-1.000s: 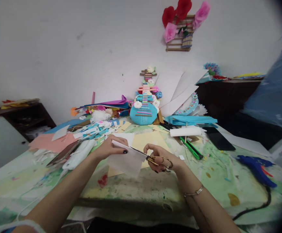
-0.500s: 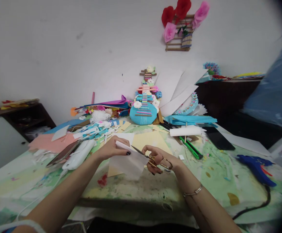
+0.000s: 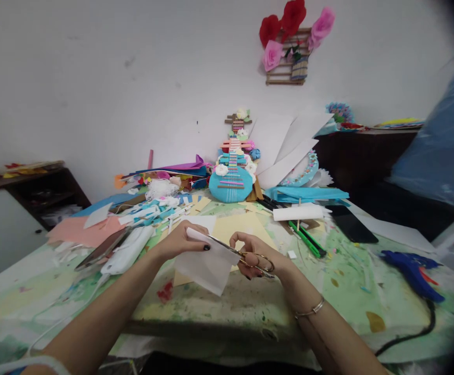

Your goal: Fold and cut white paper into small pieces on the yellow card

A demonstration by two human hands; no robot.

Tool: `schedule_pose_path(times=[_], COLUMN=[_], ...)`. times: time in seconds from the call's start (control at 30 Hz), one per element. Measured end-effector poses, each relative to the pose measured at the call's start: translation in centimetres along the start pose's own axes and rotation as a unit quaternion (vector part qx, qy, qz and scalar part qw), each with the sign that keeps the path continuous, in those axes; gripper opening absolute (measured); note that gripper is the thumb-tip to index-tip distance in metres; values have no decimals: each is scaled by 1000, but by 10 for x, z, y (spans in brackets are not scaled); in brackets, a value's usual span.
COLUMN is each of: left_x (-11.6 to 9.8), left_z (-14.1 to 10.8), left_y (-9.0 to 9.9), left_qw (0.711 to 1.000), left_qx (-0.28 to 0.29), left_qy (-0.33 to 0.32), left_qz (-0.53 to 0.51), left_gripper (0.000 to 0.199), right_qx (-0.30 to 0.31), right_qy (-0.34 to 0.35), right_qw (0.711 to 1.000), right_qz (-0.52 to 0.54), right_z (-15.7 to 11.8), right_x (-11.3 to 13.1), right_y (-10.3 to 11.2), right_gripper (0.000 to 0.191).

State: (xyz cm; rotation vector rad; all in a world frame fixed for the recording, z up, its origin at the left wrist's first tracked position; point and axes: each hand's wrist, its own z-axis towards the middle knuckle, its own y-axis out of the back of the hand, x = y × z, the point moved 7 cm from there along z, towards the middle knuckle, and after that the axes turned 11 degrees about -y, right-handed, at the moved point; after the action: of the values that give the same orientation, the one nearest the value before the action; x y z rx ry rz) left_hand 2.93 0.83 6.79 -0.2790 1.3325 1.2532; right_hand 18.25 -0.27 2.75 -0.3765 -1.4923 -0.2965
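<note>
A sheet of white paper (image 3: 207, 268) hangs from my left hand (image 3: 182, 240), pinched near its upper edge between thumb and fingers. My right hand (image 3: 255, 255) is closed round the gold handles of a pair of scissors (image 3: 246, 254). Their blades lie along the paper's upper right edge, pointing at my left thumb, and look closed or nearly so. Beneath the hands, pale yellow paper (image 3: 242, 226) lies on the table.
A blue paper lute (image 3: 230, 185) leans against the wall. To the right are a green utility knife (image 3: 307, 239), a white roll (image 3: 299, 212), a black phone (image 3: 350, 223) and a blue glue gun (image 3: 412, 271). Paper scraps (image 3: 144, 212) and a white power strip (image 3: 127, 250) lie left.
The scissor blades and handles have come together along the paper's edge. The lower part of the paper has swung slightly down; my left hand has barely moved.
</note>
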Motion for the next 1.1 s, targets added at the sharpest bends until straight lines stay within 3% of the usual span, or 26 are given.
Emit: schedule_pose_path(times=[0.13, 0.33, 0.67, 0.83, 0.93, 1.1], left_x=[7, 14, 7, 13, 16, 8], left_z=[-5, -6, 5, 4, 0, 2], left_y=[3, 4, -12, -13, -11, -10], left_qw=[998, 997, 999, 997, 995, 997], left_qx=[-29, -47, -11, -22, -43, -40], left_qy=[43, 51, 30, 46, 64, 56], left_qz=[-25, -18, -26, -55, -69, -45], left_gripper=[26, 28, 29, 30, 31, 27], right_qx=[-5, -8, 6, 4, -11, -21], right_qy=[0, -16, -20, -3, 1, -6], right_qw=[1000, 1000, 999, 1000, 1000, 1000], right_qz=[-1, -13, -26, -14, -5, -5], right_z=[1, 2, 7, 6, 4, 4], right_x=[0, -2, -10, -4, -3, -6], right_y=[2, 2, 3, 0, 1, 2], right_gripper=[57, 61, 67, 70, 61, 60])
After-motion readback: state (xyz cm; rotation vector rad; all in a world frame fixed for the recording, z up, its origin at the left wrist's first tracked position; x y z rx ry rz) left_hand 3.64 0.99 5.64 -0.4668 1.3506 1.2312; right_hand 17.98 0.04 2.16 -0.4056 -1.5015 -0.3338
